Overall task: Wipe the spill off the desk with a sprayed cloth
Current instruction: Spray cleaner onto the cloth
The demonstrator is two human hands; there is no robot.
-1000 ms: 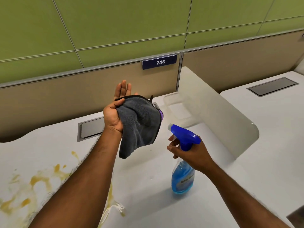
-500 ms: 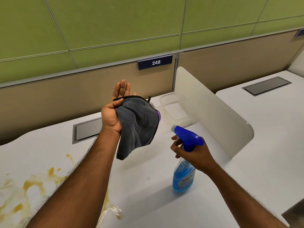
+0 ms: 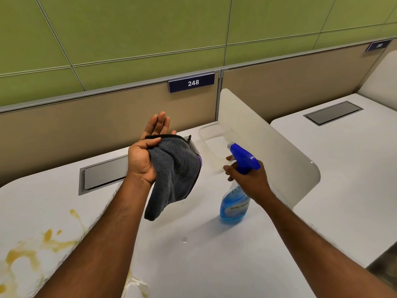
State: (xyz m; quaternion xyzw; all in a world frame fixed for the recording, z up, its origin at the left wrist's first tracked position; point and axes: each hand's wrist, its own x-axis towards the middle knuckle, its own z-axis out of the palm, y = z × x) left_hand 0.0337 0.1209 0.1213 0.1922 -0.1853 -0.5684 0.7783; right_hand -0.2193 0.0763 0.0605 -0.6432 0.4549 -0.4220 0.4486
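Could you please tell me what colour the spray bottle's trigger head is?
The spray bottle has a solid bright blue trigger head, clearest in the head view.

tabletop: white | spill: yellow, well left of clear tray | clear tray: at back | cable hatch: left of tray

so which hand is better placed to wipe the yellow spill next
Left. The left hand already holds the grey cloth, and the yellow spill lies on its side of the desk. The right hand is occupied gripping the spray bottle.
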